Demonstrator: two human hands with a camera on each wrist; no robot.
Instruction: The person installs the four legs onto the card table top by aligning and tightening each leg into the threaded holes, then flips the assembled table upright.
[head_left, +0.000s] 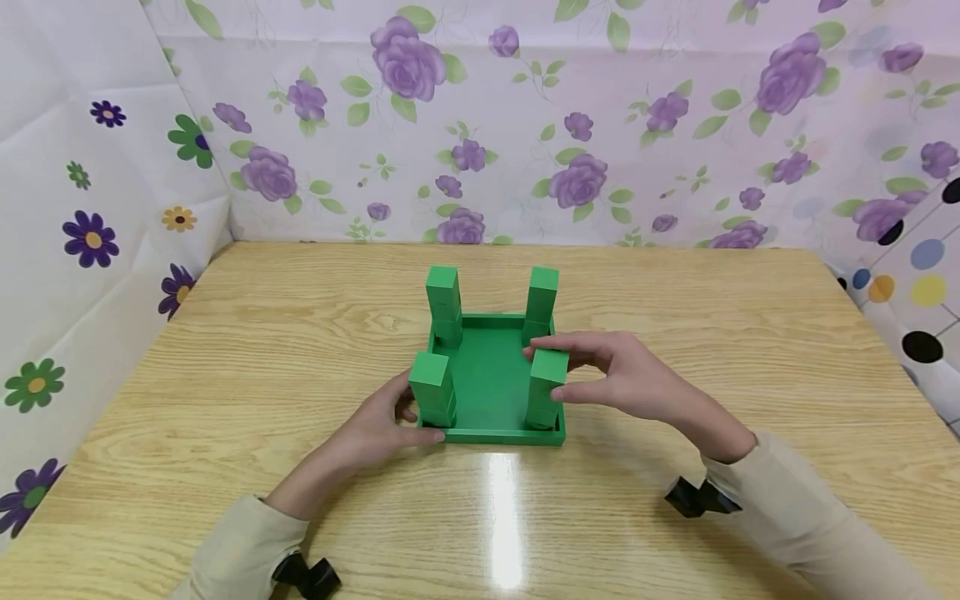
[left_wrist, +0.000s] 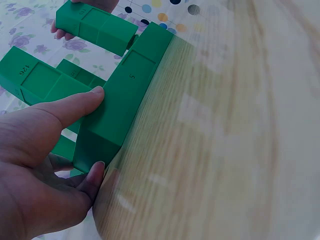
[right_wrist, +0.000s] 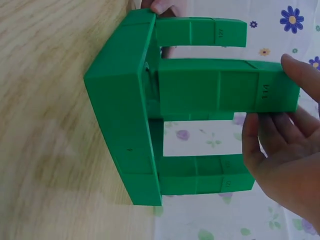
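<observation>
A square green tray (head_left: 491, 437) with low walls lies on the table, a column of stacked green blocks rising at each corner. My left hand (head_left: 378, 425) grips its front left corner, thumb on the front wall and fingers round the side, beside the front left column (head_left: 432, 387). With thumb and fingers my right hand (head_left: 618, 379) pinches the upper part of the front right column (head_left: 546, 392). The top block there (right_wrist: 277, 90) is marked 114. Behind stand the back left column (head_left: 444, 300) and the back right column (head_left: 542, 300), upright and untouched.
The wooden table (head_left: 300, 317) extends around the tray on all sides. A cloth with purple roses (head_left: 465, 125) hangs along the back edge, with patterned sheets at left and right. Black devices (head_left: 701, 497) are strapped at both wrists.
</observation>
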